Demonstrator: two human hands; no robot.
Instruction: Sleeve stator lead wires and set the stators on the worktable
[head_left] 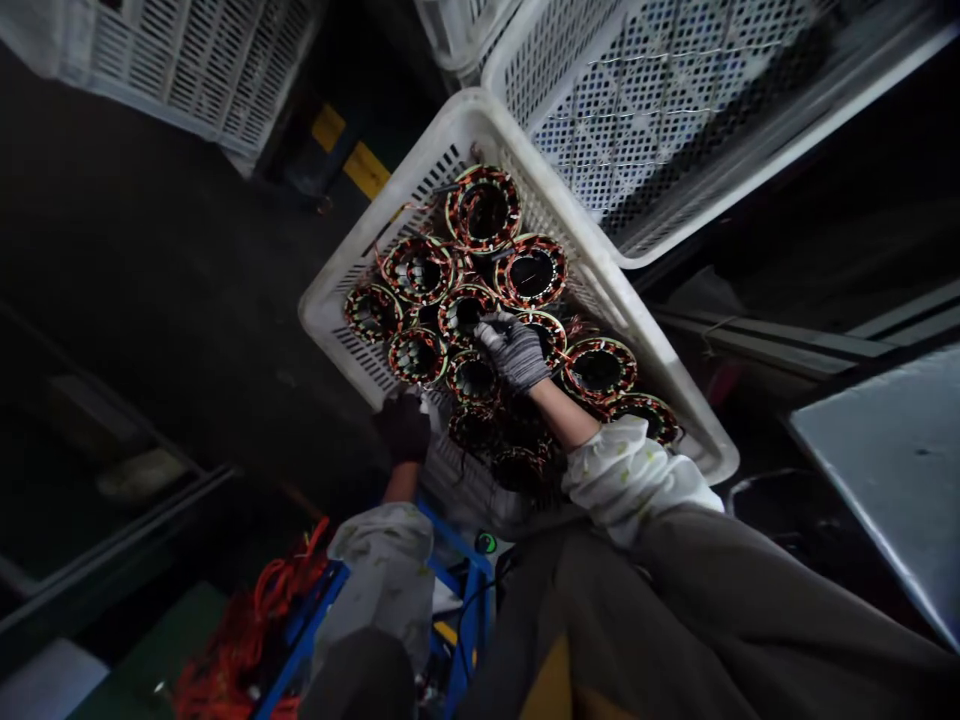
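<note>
A white plastic basket (600,250) holds several motor stators, ring-shaped with copper windings and red-and-black lead ends. My right hand (516,352), in a grey knitted glove, reaches into the middle of them. Its fingers are bent and closed at the rim of one stator (450,325); the fingertips partly hide that rim. Another stator (551,330) lies just beside the right hand, partly covered by it. My left hand (403,425), in a dark glove, is closed at the basket's near left edge, in deep shadow. Light patterned sleeves cover both forearms.
A larger white crate (645,110) adjoins the basket at the upper right, and another crate (195,70) stands upper left. Below left are orange-red wires (255,620) beside a blue metal frame (472,620). A grey flat surface (892,450) lies at the right.
</note>
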